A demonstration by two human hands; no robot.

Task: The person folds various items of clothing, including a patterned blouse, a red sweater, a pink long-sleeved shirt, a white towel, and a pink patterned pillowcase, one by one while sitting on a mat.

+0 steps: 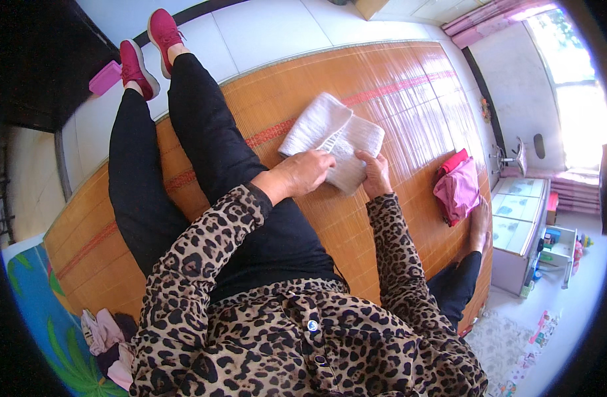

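Note:
A folded off-white textile (328, 124), a garment or a towel, lies on the woven bamboo sleeping mat (402, 84) beside my thigh. My left hand (303, 173) reaches across my lap and pinches its near edge, where a paler trim strip shows. At its right near corner, my right hand (375, 173) grips the fabric with the thumb on top. The left fingertips are partly hidden. My legs in black trousers (209, 114) stretch to the upper left, ending in red-pink shoes (134, 69) over the floor.
Folded pink and red clothes (457, 188) sit to the right, beside another person's bare foot (479, 223). More clothes (107, 337) are heaped at lower left. Beyond the mat stand a fan (514, 156), a cabinet (516, 213) and an open drawer (556, 253). A pink box (105, 78) is near my shoes.

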